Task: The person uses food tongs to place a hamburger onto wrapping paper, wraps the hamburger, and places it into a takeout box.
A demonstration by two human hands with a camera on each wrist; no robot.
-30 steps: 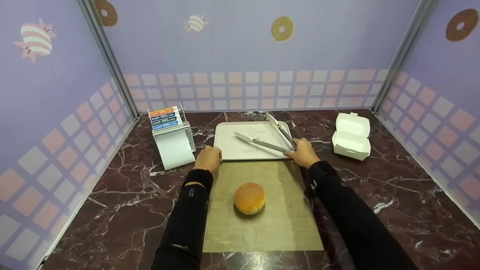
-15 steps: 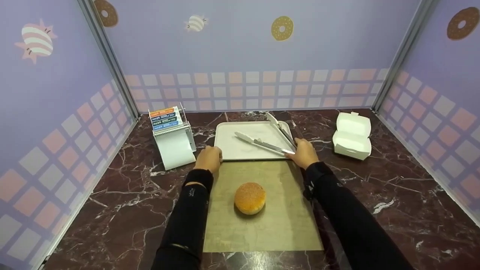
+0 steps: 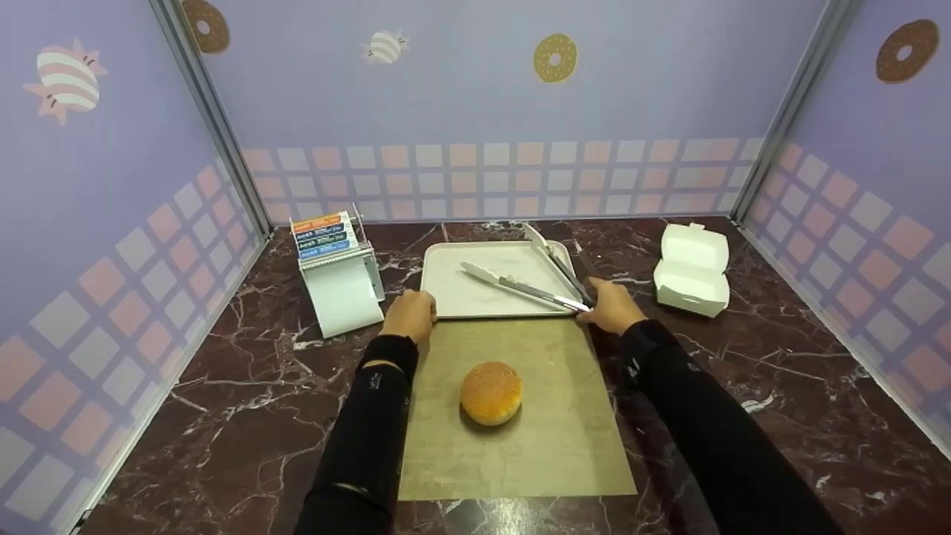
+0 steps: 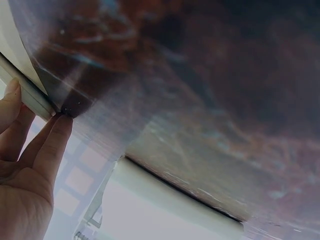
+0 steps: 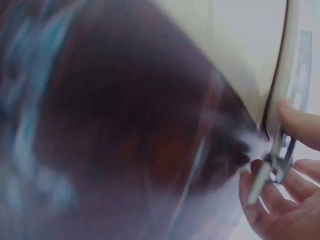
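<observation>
A white rectangular tray (image 3: 451,297) lies toward the back of the counter. My left hand (image 3: 409,316) pinches its front left corner; the left wrist view shows the rim between thumb and fingers. Metal tongs (image 3: 548,296) lie spread across the tray's right side, handle end over the front right corner. My right hand (image 3: 615,306) is at that corner, fingertips right at the tongs' end. In the blurred right wrist view its thumb (image 5: 299,122) and fingers are spread loosely around the handle end. A round golden bun (image 3: 491,394) sits on a tan sheet (image 3: 550,446) before the tray.
A rack of striped small boxes (image 3: 325,234) with a white paper roll (image 3: 343,293) hanging from it stands left of the tray. To the right is an opened white takeaway box (image 3: 691,286). Patterned walls (image 3: 475,89) enclose the dark marbled counter (image 3: 260,446).
My right hand has slid slightly right and loosened, so more of the tongs' handle end shows. The tongs, tray, bun and left hand hold their places.
</observation>
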